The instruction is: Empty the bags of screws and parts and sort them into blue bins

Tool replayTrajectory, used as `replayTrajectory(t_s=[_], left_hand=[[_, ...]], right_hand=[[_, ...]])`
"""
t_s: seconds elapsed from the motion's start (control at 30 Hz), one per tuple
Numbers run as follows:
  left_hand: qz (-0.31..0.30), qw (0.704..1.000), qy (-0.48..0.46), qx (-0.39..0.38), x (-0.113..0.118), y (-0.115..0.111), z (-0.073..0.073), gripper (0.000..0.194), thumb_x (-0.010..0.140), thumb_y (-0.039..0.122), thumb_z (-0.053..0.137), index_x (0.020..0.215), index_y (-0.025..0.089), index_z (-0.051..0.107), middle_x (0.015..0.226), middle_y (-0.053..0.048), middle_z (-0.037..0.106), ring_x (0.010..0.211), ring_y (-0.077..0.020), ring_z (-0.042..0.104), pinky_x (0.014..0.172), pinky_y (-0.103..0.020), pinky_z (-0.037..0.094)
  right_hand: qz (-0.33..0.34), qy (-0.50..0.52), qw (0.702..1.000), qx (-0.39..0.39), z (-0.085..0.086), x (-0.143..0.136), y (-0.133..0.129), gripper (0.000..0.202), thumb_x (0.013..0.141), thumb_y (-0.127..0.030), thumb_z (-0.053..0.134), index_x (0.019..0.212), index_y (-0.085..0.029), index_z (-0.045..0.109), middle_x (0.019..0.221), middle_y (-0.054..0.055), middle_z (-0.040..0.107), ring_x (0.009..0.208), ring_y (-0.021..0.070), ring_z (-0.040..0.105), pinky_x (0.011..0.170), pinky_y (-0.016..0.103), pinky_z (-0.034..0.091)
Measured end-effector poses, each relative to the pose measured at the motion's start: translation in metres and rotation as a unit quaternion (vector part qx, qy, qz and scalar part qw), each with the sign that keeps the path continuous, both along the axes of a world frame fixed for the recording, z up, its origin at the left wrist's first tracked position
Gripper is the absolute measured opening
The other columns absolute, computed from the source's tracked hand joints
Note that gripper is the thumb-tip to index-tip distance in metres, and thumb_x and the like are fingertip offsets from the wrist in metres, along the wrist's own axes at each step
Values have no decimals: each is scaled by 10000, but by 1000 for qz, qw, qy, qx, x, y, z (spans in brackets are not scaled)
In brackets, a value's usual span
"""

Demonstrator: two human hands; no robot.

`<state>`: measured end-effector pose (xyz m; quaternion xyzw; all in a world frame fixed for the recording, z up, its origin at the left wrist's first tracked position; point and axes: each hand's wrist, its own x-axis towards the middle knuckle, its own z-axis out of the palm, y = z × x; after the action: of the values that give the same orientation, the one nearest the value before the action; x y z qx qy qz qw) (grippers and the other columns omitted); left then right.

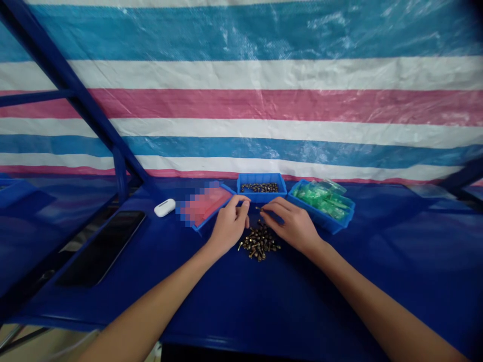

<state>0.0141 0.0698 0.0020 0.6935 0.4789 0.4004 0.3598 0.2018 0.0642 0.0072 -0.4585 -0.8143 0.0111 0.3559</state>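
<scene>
My right hand [292,221] pinches a small dark screw [258,208] between thumb and fingertips, its end pointing left. Close by on the left, my left hand [231,219] is closed, with thumb and forefinger pressed together; what it holds, if anything, is hidden. Below and between both hands lies a loose pile of small brass-coloured screws [259,244] on the blue table [241,306]. Just beyond the hands stands a blue bin [261,195] with more small metal pieces [260,187] in it.
Left of my hands, a blue bin [228,189] holds red flat material [207,203], partly pixelated. On the right, another blue bin [332,223] holds green plastic bags [320,197]. A white earbud case [165,207] and a black phone [103,249] lie at left. A striped tarp [264,105] hangs behind.
</scene>
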Motion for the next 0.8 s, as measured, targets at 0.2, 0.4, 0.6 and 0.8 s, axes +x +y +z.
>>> replayTrajectory(t_s=[0.2, 0.4, 0.6, 0.8], left_hand=[[18, 990, 132, 40, 1, -3, -3, 223, 978, 379, 377, 1023, 229, 535, 547, 43, 549, 475, -132, 534, 504, -224, 325], [34, 976, 186, 109, -4, 4, -5, 131, 953, 290, 434, 965, 225, 548, 620, 31, 580, 529, -135, 543, 535, -238, 321], [28, 975, 195, 108, -3, 5, -9, 106, 931, 279, 477, 987, 230, 553, 665, 30, 621, 585, -147, 582, 570, -247, 369], [22, 977, 184, 107, -3, 5, -8, 119, 924, 266, 495, 988, 217, 582, 698, 20, 642, 592, -142, 578, 580, -256, 382]], right_hand=[[-170, -7, 985, -28, 4, 0, 13, 214, 919, -381, 555, 992, -197, 638, 805, 23, 666, 642, 171, 597, 602, 293, 441], [47, -86, 986, -133, -9, 8, -1, 258, 963, -228, 471, 1146, -276, 646, 955, 31, 633, 817, 164, 637, 758, 284, 477], [110, -120, 972, -168, -6, 13, 5, 276, 965, -185, 456, 1095, -279, 680, 963, 38, 605, 834, 151, 634, 785, 273, 485], [98, -81, 980, -151, -10, 15, 6, 191, 954, -209, 493, 1046, -234, 659, 978, 41, 630, 883, 173, 628, 826, 308, 488]])
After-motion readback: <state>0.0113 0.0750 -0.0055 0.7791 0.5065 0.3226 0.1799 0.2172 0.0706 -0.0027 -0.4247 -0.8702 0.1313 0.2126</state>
